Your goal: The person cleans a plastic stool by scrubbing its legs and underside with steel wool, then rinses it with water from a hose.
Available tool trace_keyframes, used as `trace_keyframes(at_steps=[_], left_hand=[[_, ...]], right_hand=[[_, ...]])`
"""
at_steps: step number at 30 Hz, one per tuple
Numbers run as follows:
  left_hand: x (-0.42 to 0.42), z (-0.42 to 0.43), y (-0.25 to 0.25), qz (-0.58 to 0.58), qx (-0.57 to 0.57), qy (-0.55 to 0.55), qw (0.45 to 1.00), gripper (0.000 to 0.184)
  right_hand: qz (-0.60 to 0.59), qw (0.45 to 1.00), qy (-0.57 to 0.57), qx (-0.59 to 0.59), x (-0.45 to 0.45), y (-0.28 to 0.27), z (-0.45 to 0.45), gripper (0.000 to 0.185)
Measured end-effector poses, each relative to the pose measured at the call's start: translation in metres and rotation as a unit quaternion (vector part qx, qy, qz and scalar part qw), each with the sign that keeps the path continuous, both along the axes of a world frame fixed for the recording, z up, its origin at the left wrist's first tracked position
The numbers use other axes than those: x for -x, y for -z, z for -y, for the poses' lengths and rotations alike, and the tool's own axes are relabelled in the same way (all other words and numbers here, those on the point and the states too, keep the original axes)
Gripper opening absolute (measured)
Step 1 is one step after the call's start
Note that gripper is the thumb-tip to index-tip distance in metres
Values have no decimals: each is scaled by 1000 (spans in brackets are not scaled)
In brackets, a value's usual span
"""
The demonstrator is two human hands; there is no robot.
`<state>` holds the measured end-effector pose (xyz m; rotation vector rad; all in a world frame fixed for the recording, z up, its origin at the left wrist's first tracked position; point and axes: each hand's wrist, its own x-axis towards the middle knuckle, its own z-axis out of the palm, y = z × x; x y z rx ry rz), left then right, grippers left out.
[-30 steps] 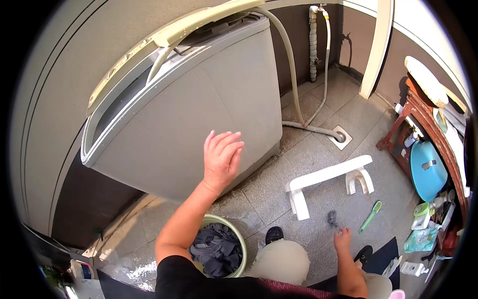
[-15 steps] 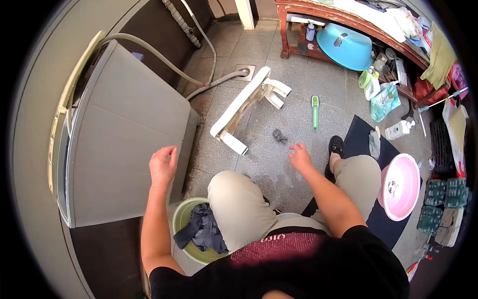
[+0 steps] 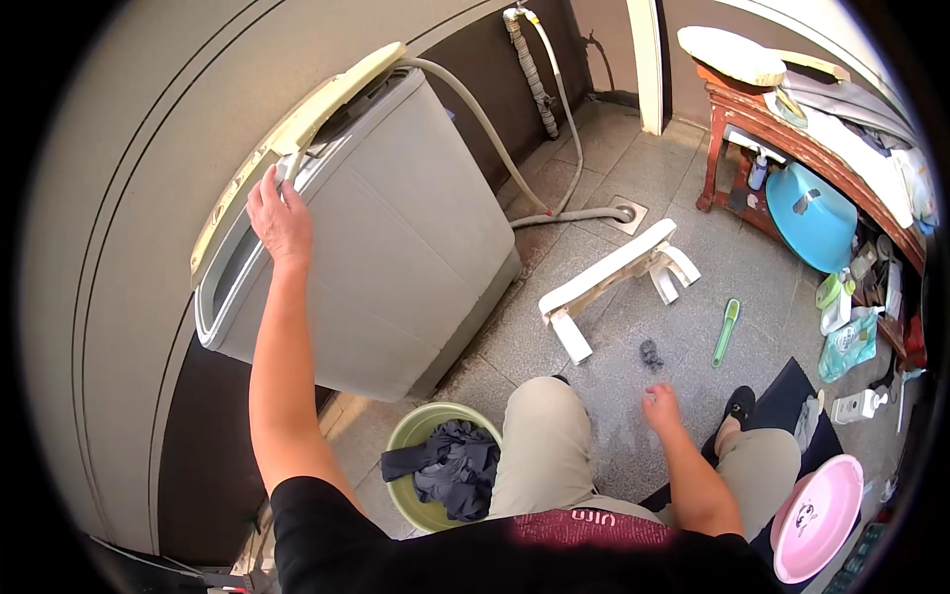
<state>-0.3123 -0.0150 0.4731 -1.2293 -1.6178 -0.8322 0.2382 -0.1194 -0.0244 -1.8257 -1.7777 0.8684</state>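
Note:
My left hand [image 3: 281, 223] reaches up to the rim of a grey washing machine [image 3: 396, 228], fingers stretched and thumb apart beside a pale inlet spout below the cream control panel [image 3: 233, 188]. Whether the fingertips touch the spout I cannot tell. Low over the floor, my right hand [image 3: 662, 408] hangs with its fingers curled in and nothing visible in them. Just beyond it lies a dark grey fuzzy clump [image 3: 649, 354]. A green-handled brush [image 3: 726, 334] rests to the right, and a white plastic stool [image 3: 609, 269] lies tipped on its side.
A green basin [image 3: 404, 436] with dark clothes [image 3: 455, 475] stands by my left knee, a pink basin [image 3: 817, 520] by my right. A hose [image 3: 569, 216] runs to the floor drain [image 3: 625, 214]. Bottles and a blue basin [image 3: 811, 218] crowd the red wooden table [image 3: 714, 124].
My left hand has risen from beside the machine to its top rim. The view has turned left, and my right hand stays low near the clump.

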Motion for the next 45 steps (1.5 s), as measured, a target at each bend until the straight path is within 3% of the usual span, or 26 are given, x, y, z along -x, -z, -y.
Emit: trace_keyframes(at_steps=[1,3,5,8,10,12,14,16,19,22,23,26,30,33,35,38,40,42,45], left_hand=[[20,-8,-15,3,-7,-8,1000,37],[60,-23,-45,170,212,-74,960,51],[111,-53,-36,225,246,-77,940,56],[110,-72,-35,307,312,-45,898,66],[84,-70,-44,297,358,-29,885,70],[85,-75,-39,285,301,2,910,64],[85,-80,-42,113,310,-50,943,54],[87,-80,-35,64,280,-25,958,46],[62,-72,-30,-39,146,21,988,39],[41,-68,-23,-111,142,-30,983,38],[46,-72,-17,-180,83,-14,980,37],[22,-66,-13,-230,70,32,970,36],[-2,-78,-10,-276,31,130,952,36],[-41,-85,-9,-313,18,202,928,36],[-75,-92,-5,-336,10,271,902,33],[-140,-99,22,-314,31,356,880,29],[-184,-107,57,-301,52,411,859,22],[-230,-109,103,-278,57,497,820,20],[-288,-108,173,-183,52,571,799,21]], right_hand=[[7,999,-5,-32,-2,13,-2,23],[14,999,-8,-38,-2,23,-8,23],[20,999,-4,-44,3,26,-17,23],[28,999,-2,-32,7,12,-20,22],[21,996,0,89,15,-9,-19,25],[22,996,-1,86,20,-4,-16,25],[23,996,-8,90,24,3,-11,25],[12,998,-39,43,25,11,-8,24],[-5,998,-40,42,32,1,-10,24],[-11,998,-45,36,37,-8,-17,22],[-9,998,-49,33,37,-15,-21,22],[-36,997,-67,-1,44,-41,-28,22],[-121,989,-61,-62,55,-103,-48,24],[-181,976,-37,-117,63,-204,-63,36],[-82,952,-29,-293,63,-268,-70,50],[51,874,-18,-483,57,-335,-88,64],[127,825,-39,-550,51,-356,-102,70],[204,811,-56,-545,51,-364,-108,66],[149,871,-103,-456,19,-317,-129,59]])
